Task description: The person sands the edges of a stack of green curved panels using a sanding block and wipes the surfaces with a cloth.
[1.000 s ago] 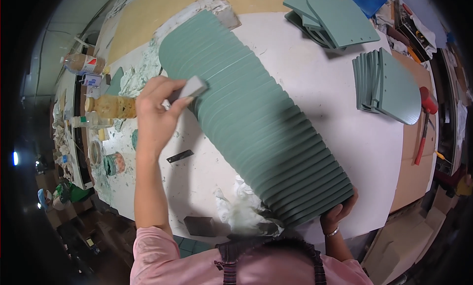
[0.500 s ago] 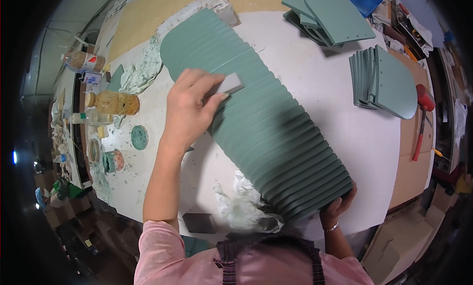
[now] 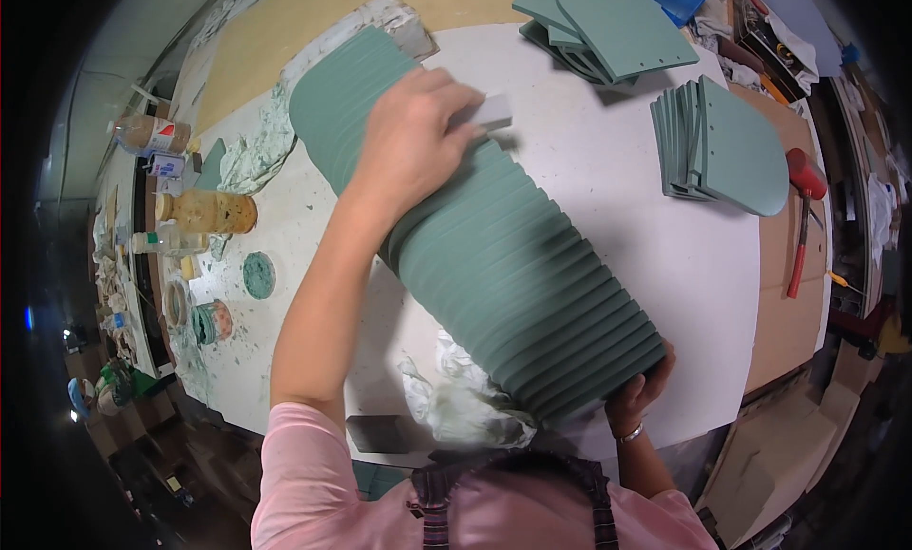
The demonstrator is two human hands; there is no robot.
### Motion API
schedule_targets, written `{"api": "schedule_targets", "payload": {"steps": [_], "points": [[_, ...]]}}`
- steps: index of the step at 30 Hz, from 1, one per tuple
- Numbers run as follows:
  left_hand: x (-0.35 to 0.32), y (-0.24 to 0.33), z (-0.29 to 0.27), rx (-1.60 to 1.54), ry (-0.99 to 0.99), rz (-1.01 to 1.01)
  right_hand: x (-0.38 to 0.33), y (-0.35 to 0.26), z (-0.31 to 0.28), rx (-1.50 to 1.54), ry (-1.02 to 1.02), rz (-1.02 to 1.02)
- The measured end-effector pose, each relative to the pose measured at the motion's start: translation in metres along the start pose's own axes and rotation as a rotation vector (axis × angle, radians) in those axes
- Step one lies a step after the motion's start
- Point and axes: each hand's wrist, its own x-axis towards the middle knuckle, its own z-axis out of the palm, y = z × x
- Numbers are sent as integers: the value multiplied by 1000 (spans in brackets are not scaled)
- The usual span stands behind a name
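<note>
A long row of green rounded panels [image 3: 518, 256], packed face to face on edge, runs diagonally across the white table. My left hand [image 3: 415, 137] is closed round a small light-grey sanding block [image 3: 493, 112], held at the far right edge of the row; the block is blurred by motion. At the near right end, my right hand [image 3: 639, 398] grips the last panel, thumb up along its end; part of its fingers is hidden behind the row. A white plaster-like block [image 3: 408, 28] stands against the row's far end.
Further green panels lie stacked at the back right [image 3: 627, 37] and right [image 3: 741, 151], near a red mallet [image 3: 807, 175]. Jars [image 3: 214, 211] and a green-smeared lid [image 3: 258, 275] stand left. Crumpled cloth [image 3: 470, 403] and a dark block [image 3: 377, 434] lie in front.
My left hand has slid the sanding block away from me and rightward, from the top of the row to its far right edge. My right hand stays at the near end.
</note>
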Motion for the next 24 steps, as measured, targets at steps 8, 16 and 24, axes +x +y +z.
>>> {"api": "schedule_targets", "payload": {"steps": [8, 16, 24], "points": [[-63, -3, -57, 38, -79, -286, -3, 1, -3, 0, -2, 4], [-44, 18, -19, 73, 8, -25, -2, 4, -2, -2, -8, -3], [-152, -4, -71, -49, 43, -510, 1, -1, 4, 3, 56, -43]]}}
